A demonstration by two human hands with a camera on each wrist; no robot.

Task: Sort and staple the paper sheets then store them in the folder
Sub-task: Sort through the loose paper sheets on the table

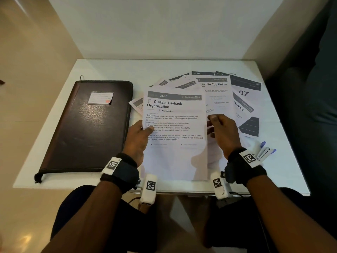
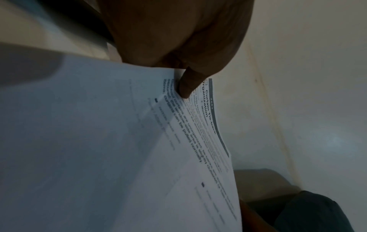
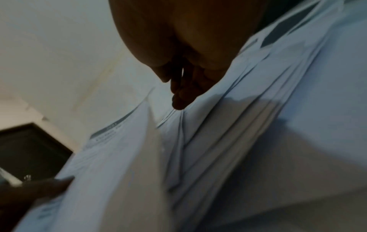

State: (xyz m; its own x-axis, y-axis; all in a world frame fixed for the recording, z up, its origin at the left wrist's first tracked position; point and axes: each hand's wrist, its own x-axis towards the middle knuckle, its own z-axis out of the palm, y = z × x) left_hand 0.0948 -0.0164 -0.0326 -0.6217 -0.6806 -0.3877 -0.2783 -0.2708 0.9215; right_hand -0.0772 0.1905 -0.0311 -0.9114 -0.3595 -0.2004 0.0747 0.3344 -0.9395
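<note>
Left hand: the left hand (image 1: 137, 136) pinches the left edge of the top sheet (image 1: 176, 125), thumb (image 2: 187, 84) on the printed face, fingers hidden behind the paper.
Right hand: the right hand (image 1: 221, 130) hovers at the sheet's right edge, fingers loosely curled; the wrist view is blurred, so whether it holds any paper cannot be told.
Top sheet: headed "Curtain Tie-back Organization", lifted and tilted toward the person, its lower edge near the front of the table (image 1: 102, 68).
Remaining sheets: the loose sheets (image 1: 218, 92) lie fanned and overlapping on the table behind and to the right of the held one, not yet squared.
Handling (judgement): single sheets are light, limp and slippery against each other; a one-edge pinch lets the page droop. Probably best held at both side edges, then tapped square on the table before stapling.
Stapler: the white-and-blue stapler (image 1: 265, 149) sits just beside the right wrist, right of the fan, untouched.
Folder: the dark zip folder (image 1: 85, 128) lies closed, left of the papers, a small sticky note (image 1: 100, 98) on its cover.
Obstruction (judgement): the closed zip must be opened before storing; the fan's spread puts the far sheets behind the raised page.
</note>
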